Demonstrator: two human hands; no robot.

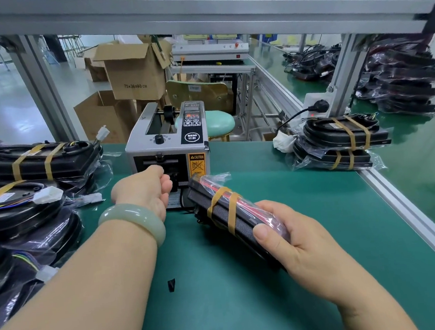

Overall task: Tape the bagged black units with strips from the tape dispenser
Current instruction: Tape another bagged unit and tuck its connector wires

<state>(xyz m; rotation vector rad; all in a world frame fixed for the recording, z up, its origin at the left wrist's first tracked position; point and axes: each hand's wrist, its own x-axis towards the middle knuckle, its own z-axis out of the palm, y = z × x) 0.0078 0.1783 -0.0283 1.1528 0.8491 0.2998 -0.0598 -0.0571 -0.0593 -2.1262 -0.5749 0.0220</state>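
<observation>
My right hand (291,242) grips the near end of a bagged black unit (222,206), tilted on edge above the green mat. Two tan tape strips cross its middle, and red shows through the bag. The grey tape dispenser (167,143) stands at the mat's far edge, its outlet facing me. My left hand (142,192) is at that outlet with fingers curled toward the slot. The fingertips are hidden, so no strip can be made out in them.
Taped bagged units are stacked at the right (340,138) and far left (39,159). More bagged units with loose white connectors (17,208) crowd the left edge. A small black scrap (171,284) lies on the green mat (307,209). An aluminium rail (410,213) borders the right.
</observation>
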